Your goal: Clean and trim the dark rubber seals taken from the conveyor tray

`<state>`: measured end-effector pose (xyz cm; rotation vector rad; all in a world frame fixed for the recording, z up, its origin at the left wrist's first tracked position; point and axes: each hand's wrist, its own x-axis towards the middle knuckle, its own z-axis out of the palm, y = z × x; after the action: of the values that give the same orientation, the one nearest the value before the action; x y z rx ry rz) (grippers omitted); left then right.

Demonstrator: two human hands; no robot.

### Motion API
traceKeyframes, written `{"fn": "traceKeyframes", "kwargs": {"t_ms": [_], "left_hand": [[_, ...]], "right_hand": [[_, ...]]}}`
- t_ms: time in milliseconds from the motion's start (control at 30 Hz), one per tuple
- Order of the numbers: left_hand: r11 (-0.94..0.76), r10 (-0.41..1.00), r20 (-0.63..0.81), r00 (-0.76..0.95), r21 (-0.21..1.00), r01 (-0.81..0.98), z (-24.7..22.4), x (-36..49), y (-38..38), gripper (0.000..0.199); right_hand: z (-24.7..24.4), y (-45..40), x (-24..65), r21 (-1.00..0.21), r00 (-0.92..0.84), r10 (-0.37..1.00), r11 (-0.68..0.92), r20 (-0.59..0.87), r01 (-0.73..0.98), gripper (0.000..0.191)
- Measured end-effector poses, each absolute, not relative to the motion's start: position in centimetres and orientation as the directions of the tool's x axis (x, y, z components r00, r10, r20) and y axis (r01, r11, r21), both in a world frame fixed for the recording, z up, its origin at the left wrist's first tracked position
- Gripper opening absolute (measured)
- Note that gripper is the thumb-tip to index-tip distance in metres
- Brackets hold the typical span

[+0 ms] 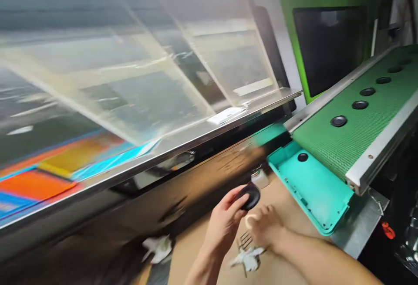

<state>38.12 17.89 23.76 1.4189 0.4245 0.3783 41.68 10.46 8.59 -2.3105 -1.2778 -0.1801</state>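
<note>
Workshop interior: a steel-edged transparent panel slants across the left above colored printed sheets, while a dark screen sits in a green wall panel above a green perforated belt and tan surface.

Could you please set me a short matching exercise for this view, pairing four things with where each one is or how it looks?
Things:
1. black oval piece
2. green ribbed belt
3. turquoise plastic tray
4. crumpled white scrap

Places or features:
A. lying on the tan cardboard
B. set with a row of round black holes
C. held in the left hand
D. marked with one round black spot

Pairs: 1-C, 2-B, 3-D, 4-A
</note>
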Motion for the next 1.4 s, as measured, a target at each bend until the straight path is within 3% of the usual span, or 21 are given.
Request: {"fn": "traceKeyframes", "kwargs": {"t_ms": [67, 167, 267, 400, 500, 600, 700, 1000, 1167, 1300, 1400], "left_hand": [[0.378, 0.632, -0.245, 0.735, 0.926, -0.016, 20.7, 32.8, 22.8, 0.041], [0.632, 0.606, -0.341, 0.719, 0.755, -0.174, 16.3, 27.1, 26.6, 0.03], [0.745, 0.566, -0.357, 0.743, 0.607, -0.276, 13.3, 25.3, 27.0, 0.017], [0.781, 0.534, -0.412, 0.738, 0.574, -0.245, 11.7, 26.0, 26.3, 0.018], [0.787, 0.488, -0.356, 0.797, 0.574, -0.226, 11.4, 26.4, 26.4, 0.02], [0.856, 0.419, -0.352, 0.837, 0.462, -0.234, 11.3, 26.4, 26.7, 0.023], [0.904, 0.362, -0.318, 0.876, 0.351, -0.245, 11.5, 26.3, 26.7, 0.034], [0.87, 0.423, -0.29, 0.858, 0.396, -0.295, 11.2, 26.7, 26.3, 0.036], [0.88, 0.376, -0.267, 0.887, 0.404, -0.251, 10.6, 27.2, 25.6, 0.038], [0.876, 0.347, -0.263, 0.9, 0.433, -0.211, 10.3, 27.3, 25.2, 0.039], [0.861, 0.368, -0.254, 0.895, 0.457, -0.224, 10.3, 27.4, 25.0, 0.037]], "right_hand": [[9.1, 10.0, 41.5, -0.356, 0.559, 0.778, -0.455, 0.285, 0.816, 0.022], [10.1, 9.4, 41.7, -0.342, 0.558, 0.794, -0.468, 0.243, 0.815, 0.025], [11.0, 9.2, 41.8, -0.318, 0.609, 0.765, -0.536, 0.207, 0.782, 0.027], [13.0, 8.8, 41.1, -0.268, 0.68, 0.693, -0.626, 0.239, 0.732, 0.02], [14.1, 8.5, 39.8, -0.306, 0.531, 0.799, -0.449, 0.283, 0.839, 0.022], [13.9, 8.7, 38.8, -0.384, 0.288, 0.936, -0.194, 0.203, 0.903, 0.016], [13.3, 9.6, 38.3, -0.458, 0.317, 0.909, -0.169, 0.27, 0.873, 0.017], [15.0, 13.5, 36.5, -0.6, 0.464, 0.715, -0.079, 0.522, 0.796, 0.016], [12.7, 14.7, 35.8, -0.477, 0.418, 0.826, -0.213, 0.378, 0.853, 0.015], [12.0, 15.0, 35.8, -0.324, 0.318, 0.881, -0.204, 0.351, 0.924, 0.017], [12.1, 15.0, 36.3, -0.3, 0.43, 0.831, -0.335, 0.352, 0.893, 0.022]]}}
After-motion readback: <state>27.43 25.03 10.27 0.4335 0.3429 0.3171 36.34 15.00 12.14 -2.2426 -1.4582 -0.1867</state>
